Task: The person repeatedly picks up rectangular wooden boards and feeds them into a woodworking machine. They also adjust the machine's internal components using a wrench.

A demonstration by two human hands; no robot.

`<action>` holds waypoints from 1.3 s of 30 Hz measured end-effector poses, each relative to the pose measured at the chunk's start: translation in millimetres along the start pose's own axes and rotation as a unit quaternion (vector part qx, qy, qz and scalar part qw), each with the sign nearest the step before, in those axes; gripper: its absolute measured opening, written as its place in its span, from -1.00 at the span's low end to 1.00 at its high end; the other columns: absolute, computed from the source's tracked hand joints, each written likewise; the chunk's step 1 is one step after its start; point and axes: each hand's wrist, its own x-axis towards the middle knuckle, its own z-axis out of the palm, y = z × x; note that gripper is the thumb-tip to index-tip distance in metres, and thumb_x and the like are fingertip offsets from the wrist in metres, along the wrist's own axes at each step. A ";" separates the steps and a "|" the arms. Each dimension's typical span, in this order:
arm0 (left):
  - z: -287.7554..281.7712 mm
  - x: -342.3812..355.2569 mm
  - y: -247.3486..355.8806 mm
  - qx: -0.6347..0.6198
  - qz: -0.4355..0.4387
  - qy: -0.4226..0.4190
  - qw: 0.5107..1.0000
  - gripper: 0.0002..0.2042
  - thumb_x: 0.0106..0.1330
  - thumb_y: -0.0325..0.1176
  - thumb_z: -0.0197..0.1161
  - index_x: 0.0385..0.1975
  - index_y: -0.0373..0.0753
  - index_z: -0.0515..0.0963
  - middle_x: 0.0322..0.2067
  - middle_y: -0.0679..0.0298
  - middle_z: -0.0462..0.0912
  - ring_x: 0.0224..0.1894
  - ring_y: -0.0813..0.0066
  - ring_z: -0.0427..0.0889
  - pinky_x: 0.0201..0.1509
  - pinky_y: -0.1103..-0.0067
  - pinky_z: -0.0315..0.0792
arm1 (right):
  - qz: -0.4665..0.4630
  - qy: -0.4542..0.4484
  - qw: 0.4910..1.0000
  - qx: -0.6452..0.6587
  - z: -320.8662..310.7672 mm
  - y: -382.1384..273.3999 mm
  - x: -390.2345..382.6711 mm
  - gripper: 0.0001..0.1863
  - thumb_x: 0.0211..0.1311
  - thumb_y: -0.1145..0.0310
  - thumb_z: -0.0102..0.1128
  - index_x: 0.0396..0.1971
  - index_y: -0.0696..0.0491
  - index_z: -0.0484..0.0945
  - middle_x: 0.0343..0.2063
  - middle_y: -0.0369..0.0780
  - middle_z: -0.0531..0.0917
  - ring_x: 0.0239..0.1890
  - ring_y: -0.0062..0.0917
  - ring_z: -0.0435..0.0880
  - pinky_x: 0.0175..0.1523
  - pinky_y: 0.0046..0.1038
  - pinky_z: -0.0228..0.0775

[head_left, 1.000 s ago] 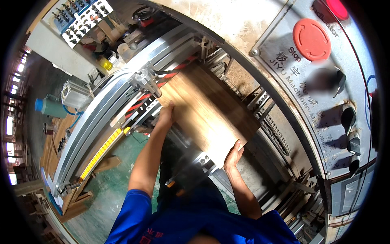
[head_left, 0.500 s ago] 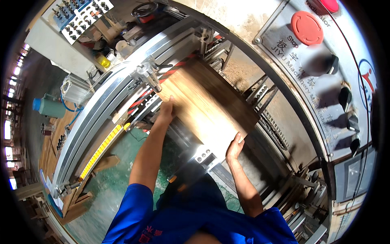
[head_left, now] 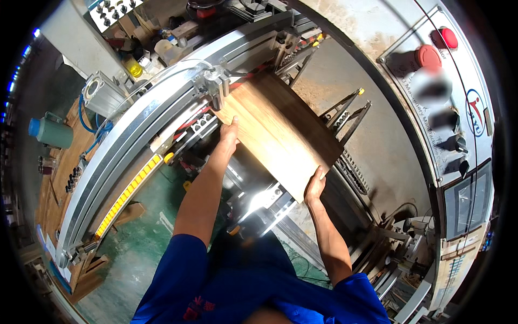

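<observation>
Currently, both hands are on a flat wooden board (head_left: 275,137), which lies at a slant over the machine frame, between the long silver rail (head_left: 162,89) and the control panel (head_left: 475,75). The left hand (head_left: 230,135) is partly closed on the board's near edge, close to its left corner, with the thumb pointing away from the body on the upper face; its other fingers are mostly hidden below. The right hand (head_left: 315,186) is half curled around the right end, close to the near corner, with its thumb up at the edge and its fingers bent alongside.

A metal clamp (head_left: 215,83) on the rail stands right at the board's left corner; it perhaps touches the wood, but the view there is too crowded to be sure. Bright light falls across the near half of the board, while the far half is in shadow. Just beyond its right end runs a dark chain (head_left: 353,181).

On the left, a yellow strip (head_left: 129,195) follows the rail's near side above the green floor (head_left: 156,227). Farther out, a green jug (head_left: 56,133) with a blue lid stands by a wooden bench (head_left: 51,200). Two red buttons (head_left: 447,38) are on the panel's upper part.
</observation>
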 end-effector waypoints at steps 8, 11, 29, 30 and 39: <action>-0.9 -7.8 0.0 0.039 0.034 -0.007 0.999 -0.29 0.43 0.11 0.23 0.29 -0.37 0.22 0.14 0.01 0.51 0.12 0.19 0.58 0.13 0.14 0.49 | -0.016 0.006 0.998 -0.056 -2.1 10.6 7.4 0.04 0.40 -0.29 -0.01 0.38 0.46 0.11 0.34 0.19 0.34 0.39 -0.11 0.34 0.47 -0.27 0.13; -1.2 3.8 -13.1 -0.013 0.070 -0.019 0.997 -0.34 0.44 0.07 0.24 0.25 -0.37 0.24 0.11 -0.01 0.53 0.06 0.23 0.62 0.02 0.23 0.57 | -0.009 0.001 0.997 -0.078 -4.3 10.0 7.7 0.01 0.40 -0.31 -0.05 0.34 0.45 0.21 0.24 0.23 0.45 0.31 -0.06 0.46 0.39 -0.25 0.24; 4.1 21.8 -22.4 -0.042 0.056 0.003 0.998 -0.53 0.40 -0.12 0.33 0.11 -0.33 0.43 -0.05 0.07 0.65 -0.20 0.29 0.70 -0.28 0.34 0.61 | -0.105 0.001 0.994 -0.012 -4.9 29.2 17.8 -0.08 0.48 -0.20 -0.05 0.21 0.55 0.30 0.15 0.27 0.52 0.22 -0.05 0.54 0.33 -0.25 0.32; 2.3 16.9 -23.5 -0.064 0.065 -0.010 0.996 -0.55 0.41 -0.13 0.32 0.10 -0.34 0.44 -0.06 0.08 0.66 -0.20 0.27 0.71 -0.28 0.34 0.63 | -0.107 0.002 0.993 -0.045 -6.4 23.5 8.7 -0.10 0.49 -0.19 -0.05 0.20 0.55 0.31 0.15 0.28 0.52 0.21 -0.05 0.54 0.32 -0.24 0.32; -96.8 -154.4 -120.0 -0.198 0.114 0.002 0.974 -0.55 0.43 -0.25 0.31 0.18 -0.41 0.46 0.01 0.06 0.67 -0.04 0.24 0.74 -0.03 0.36 0.69 | -0.168 -0.178 0.970 -0.005 -89.6 70.8 -46.8 -0.41 0.55 0.04 -0.01 -0.21 0.42 0.57 -0.36 -0.03 0.70 -0.33 -0.40 0.62 -0.11 -0.32 0.46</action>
